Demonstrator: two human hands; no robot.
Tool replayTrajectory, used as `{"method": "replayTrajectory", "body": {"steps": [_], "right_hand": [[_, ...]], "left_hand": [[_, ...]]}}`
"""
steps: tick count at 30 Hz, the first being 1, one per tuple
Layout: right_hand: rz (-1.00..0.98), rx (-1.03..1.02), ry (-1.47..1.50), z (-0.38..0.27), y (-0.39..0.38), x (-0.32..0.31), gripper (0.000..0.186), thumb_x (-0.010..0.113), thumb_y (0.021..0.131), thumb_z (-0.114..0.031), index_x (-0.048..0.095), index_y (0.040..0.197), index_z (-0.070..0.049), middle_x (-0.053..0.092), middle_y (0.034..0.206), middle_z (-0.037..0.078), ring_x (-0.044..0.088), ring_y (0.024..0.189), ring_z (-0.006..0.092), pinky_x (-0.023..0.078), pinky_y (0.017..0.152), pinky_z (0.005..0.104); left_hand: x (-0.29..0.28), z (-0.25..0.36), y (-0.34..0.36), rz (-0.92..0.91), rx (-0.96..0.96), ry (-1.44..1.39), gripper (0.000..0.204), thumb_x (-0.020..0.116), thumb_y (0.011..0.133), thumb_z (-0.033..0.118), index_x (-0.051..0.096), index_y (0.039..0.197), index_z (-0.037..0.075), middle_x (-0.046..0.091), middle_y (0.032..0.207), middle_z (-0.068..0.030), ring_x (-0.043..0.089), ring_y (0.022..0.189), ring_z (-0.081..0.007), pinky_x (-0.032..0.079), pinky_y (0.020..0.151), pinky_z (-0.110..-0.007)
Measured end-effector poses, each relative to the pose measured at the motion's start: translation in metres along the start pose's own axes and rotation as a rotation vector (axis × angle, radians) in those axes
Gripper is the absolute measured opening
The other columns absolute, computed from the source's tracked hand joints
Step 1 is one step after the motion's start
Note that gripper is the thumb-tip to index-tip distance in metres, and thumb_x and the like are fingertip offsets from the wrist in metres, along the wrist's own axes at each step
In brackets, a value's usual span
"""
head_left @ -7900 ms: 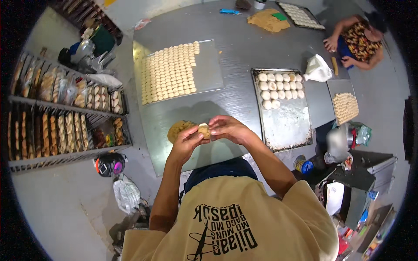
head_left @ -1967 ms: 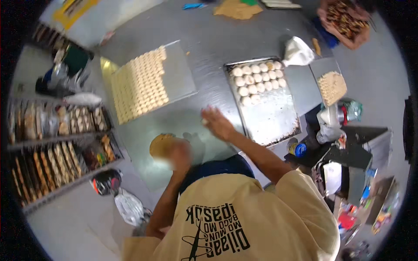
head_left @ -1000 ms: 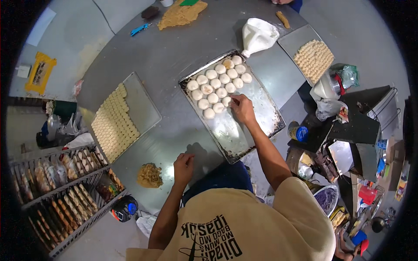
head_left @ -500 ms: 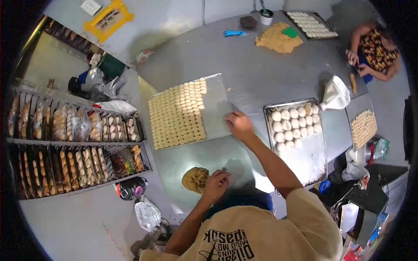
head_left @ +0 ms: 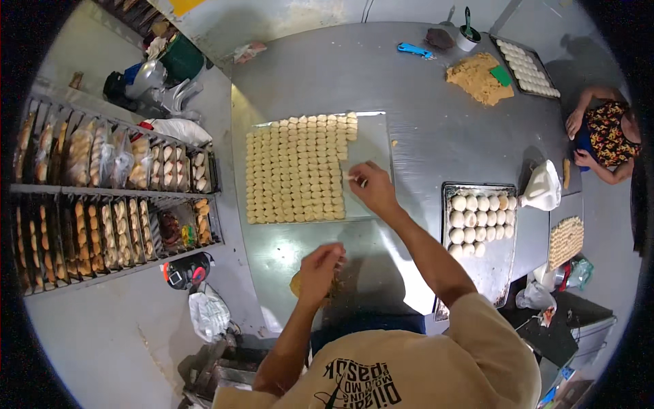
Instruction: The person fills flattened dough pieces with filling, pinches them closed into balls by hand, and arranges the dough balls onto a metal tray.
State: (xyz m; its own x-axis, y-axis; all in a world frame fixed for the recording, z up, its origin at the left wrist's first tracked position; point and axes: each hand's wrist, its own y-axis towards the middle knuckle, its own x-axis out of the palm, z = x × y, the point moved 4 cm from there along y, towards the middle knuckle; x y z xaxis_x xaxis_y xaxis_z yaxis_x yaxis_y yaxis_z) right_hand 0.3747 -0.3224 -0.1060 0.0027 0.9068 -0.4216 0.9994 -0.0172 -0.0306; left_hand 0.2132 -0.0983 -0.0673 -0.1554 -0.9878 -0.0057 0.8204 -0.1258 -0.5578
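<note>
A metal tray (head_left: 371, 140) holds many small pale dough pieces (head_left: 296, 167) in tight rows, with bare metal at its right side. Over that bare part is my right hand (head_left: 373, 189), its fingers pinched at the edge of the rows. A small pale dough piece seems to show at its fingertips. Closer to me, my left hand (head_left: 319, 273) hovers over a brown, crumbly mound (head_left: 296, 283) and hides most of it. Its fingertips are pressed together; whatever they hold cannot be made out.
Right of me, a worn tray (head_left: 480, 273) carries round white dough balls. A white cloth bag (head_left: 543, 186) lies beyond it. Far right on the table are a tan dough slab (head_left: 477, 78) and a blue cutter (head_left: 414, 50). Another person (head_left: 606, 136) sits right; a loaded rack (head_left: 116, 187) stands left.
My right hand has come left to the edge of the dough rows. My left hand has moved over the brown mound. The view has shifted, and the other person's hands have moved apart.
</note>
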Motion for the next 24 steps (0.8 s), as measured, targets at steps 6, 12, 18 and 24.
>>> {"method": "replayTrajectory", "body": {"steps": [6,12,18,24], "right_hand": [[0.196,-0.373,-0.104,-0.086,-0.109,-0.056,0.015,0.079,0.091,0.001,0.074,0.103,-0.004,0.073,0.112,0.011,0.076,0.098,0.0303,0.063,0.086,0.0407],[0.248,-0.476,0.142,-0.118,-0.17,-0.095,0.028,0.084,0.091,0.002,0.076,0.117,-0.004,0.076,0.117,0.013,0.077,0.104,0.024,0.064,0.086,0.0346],[-0.067,0.174,0.81,-0.1,-0.208,-0.081,0.032,0.086,0.094,-0.003,0.077,0.122,0.008,0.081,0.106,0.014,0.076,0.088,0.0168,0.062,0.079,0.0303],[-0.089,0.251,0.778,-0.114,-0.231,-0.05,0.021,0.082,0.094,0.002,0.077,0.112,0.011,0.081,0.097,0.016,0.076,0.083,0.0169,0.061,0.074,0.0298]], "left_hand": [[0.048,0.074,0.022,0.001,-0.108,-0.416,0.03,0.069,0.113,0.025,0.077,0.126,-0.001,0.079,0.108,-0.0071,0.074,0.1,-0.0198,0.059,0.084,-0.035],[0.073,0.101,-0.02,-0.17,0.171,-0.246,0.026,0.073,0.109,0.019,0.079,0.121,-0.003,0.081,0.108,-0.0093,0.073,0.098,-0.0168,0.057,0.088,-0.034],[0.079,0.078,-0.07,-0.15,0.227,-0.247,0.027,0.074,0.107,0.017,0.078,0.122,-0.006,0.081,0.106,-0.0122,0.075,0.095,-0.0188,0.057,0.087,-0.033],[0.045,0.054,-0.102,-0.043,0.23,-0.019,0.027,0.076,0.104,0.016,0.078,0.119,-0.007,0.081,0.1,-0.0104,0.074,0.088,-0.0155,0.059,0.081,-0.031]]}}
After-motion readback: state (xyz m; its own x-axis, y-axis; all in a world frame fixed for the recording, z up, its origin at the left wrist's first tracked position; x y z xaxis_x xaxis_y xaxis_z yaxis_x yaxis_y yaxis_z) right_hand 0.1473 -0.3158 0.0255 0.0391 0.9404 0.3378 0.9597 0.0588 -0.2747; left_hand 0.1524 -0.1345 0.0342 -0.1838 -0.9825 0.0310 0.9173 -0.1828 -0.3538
